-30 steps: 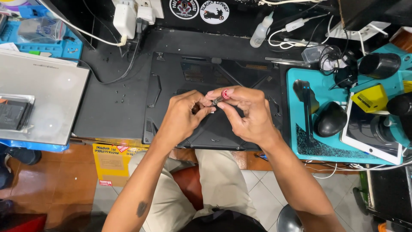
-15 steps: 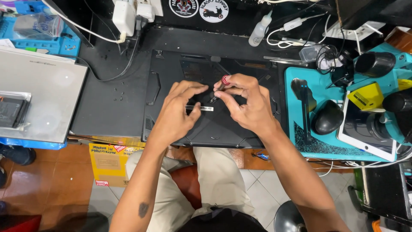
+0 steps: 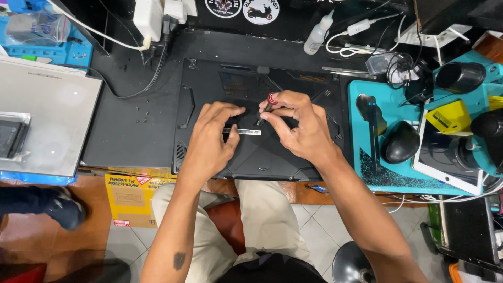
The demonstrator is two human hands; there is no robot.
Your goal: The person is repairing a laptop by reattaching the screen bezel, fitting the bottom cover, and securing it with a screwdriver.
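Tiled floor and the person's knees sit nearest, below a black workbench [image 3: 126,131] edge. On it lies an upturned black laptop [image 3: 209,89], base panel facing up. Left hand [image 3: 209,139] rests on the panel, fingers curled beside a small pale label strip [image 3: 246,131]. Right hand [image 3: 298,126] pinches a red-capped screwdriver [image 3: 266,107], tip down on the panel. A tilted tip could slip and strip a screw; loose screws [image 3: 141,114] farther left could roll off.
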